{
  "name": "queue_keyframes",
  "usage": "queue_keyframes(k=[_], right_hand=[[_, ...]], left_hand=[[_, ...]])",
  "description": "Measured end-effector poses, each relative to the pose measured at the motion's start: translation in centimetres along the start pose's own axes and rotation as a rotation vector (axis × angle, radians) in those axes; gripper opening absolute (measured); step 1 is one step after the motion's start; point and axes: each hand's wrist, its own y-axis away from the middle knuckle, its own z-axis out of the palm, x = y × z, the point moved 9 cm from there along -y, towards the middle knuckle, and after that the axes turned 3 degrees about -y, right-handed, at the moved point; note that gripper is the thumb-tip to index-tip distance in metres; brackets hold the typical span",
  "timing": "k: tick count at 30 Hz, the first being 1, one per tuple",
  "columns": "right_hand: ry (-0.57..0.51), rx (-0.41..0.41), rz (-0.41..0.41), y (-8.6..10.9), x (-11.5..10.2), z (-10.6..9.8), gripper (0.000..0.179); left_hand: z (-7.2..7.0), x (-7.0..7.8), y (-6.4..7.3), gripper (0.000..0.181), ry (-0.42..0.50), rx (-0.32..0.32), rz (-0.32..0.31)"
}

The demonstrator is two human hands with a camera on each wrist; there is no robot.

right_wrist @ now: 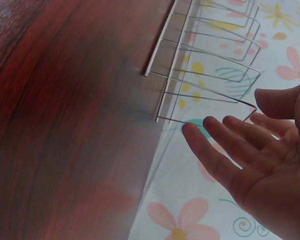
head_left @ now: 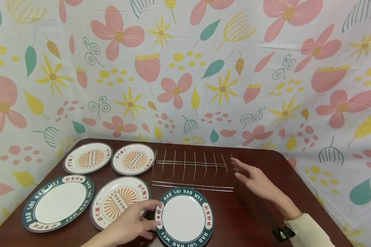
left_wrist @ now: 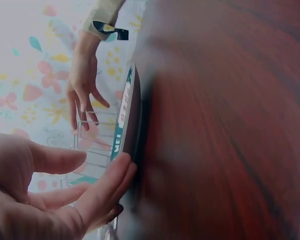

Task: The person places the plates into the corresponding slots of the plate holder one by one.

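A white plate with a green lettered rim (head_left: 208, 224) lies at the front middle of the table. My left hand (head_left: 133, 219) is at its left edge, fingers extended and thumb apart. In the left wrist view, the fingertips (left_wrist: 121, 165) meet the edge of the plate (left_wrist: 126, 112). Behind the plate stands a wire dish rack (head_left: 191, 187) with several upright dividers and no plates in it. My right hand (head_left: 256, 180) hovers at the rack's right end, its fingers spread loosely beside the last wire. Whether they touch that wire, I cannot tell.
Left of the rack lie a sunburst plate (head_left: 136, 159), another sunburst plate (head_left: 88, 158), a third sunburst plate (head_left: 122, 200) and a second green-rimmed plate (head_left: 60, 202). A floral cloth (head_left: 179, 68) hangs behind the dark wooden table (head_left: 250, 219).
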Motion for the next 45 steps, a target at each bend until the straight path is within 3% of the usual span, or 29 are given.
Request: queue_keyframes(k=[7,14,23,35,45], right_hand=[[-0.161,-0.010,0.018,-0.5,0.9,0.2,0.055],[-0.356,-0.048,0.045,-0.7,1.6,0.4,0.054],[-0.498,-0.080,0.105,-0.9,2.5,0.5,0.055],[-0.557,-0.138,0.107,-0.9,2.9,0.6,0.058],[-0.567,-0.147,0.108,-0.9,2.8,0.6,0.059]], left_hand=[[0.9,-0.6,-0.5,0.063,0.117,-0.009,-0.009],[1.3,-0.9,-1.2,0.070,0.125,0.004,-0.026],[1.8,-1.1,-1.9,0.073,0.108,0.071,-0.046],[2.4,-0.9,-2.9,0.070,0.130,0.083,-0.040],[2.6,-0.5,-3.5,0.083,0.232,0.001,-0.071]])
